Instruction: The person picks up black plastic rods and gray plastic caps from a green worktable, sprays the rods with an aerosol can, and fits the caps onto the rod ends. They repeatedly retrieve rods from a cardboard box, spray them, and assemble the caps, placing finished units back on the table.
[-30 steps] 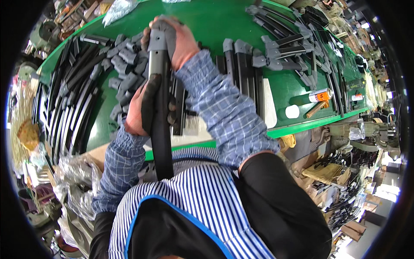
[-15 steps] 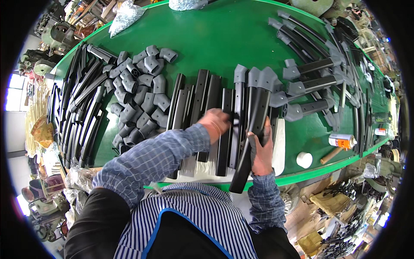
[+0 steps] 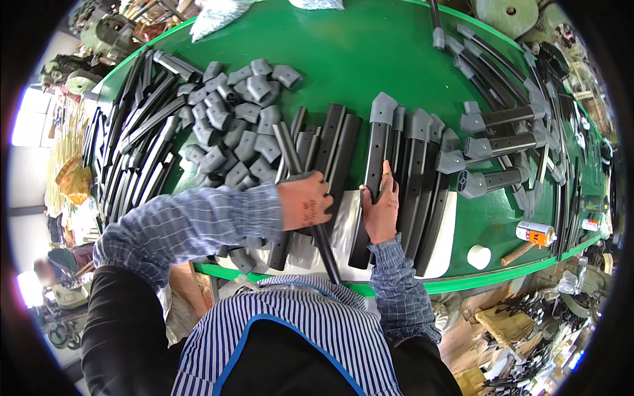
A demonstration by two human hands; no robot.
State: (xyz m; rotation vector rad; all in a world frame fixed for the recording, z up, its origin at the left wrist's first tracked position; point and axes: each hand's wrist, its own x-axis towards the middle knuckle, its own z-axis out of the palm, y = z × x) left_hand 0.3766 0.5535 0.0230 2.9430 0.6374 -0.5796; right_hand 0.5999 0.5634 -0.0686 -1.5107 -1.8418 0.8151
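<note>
No lettering is standing out clearly enough to read. At the right of the table, a white-and-orange spray can (image 3: 535, 233) is carrying a printed label, and a smaller white-and-red container (image 3: 590, 225) is showing blurred print. Dark marks, possibly writing, are showing on the back of the left hand (image 3: 306, 202).

Blue checked sleeve covers (image 3: 191, 221) with gathered cuffs (image 3: 263, 210) sit over black sleeves (image 3: 115, 317); the blue-and-white striped apron (image 3: 211, 343) has bright blue edging (image 3: 234, 354) around black cloth (image 3: 284, 363).

A black tube (image 3: 325, 254) slants left of a grey-capped tube (image 3: 375, 155).
</note>
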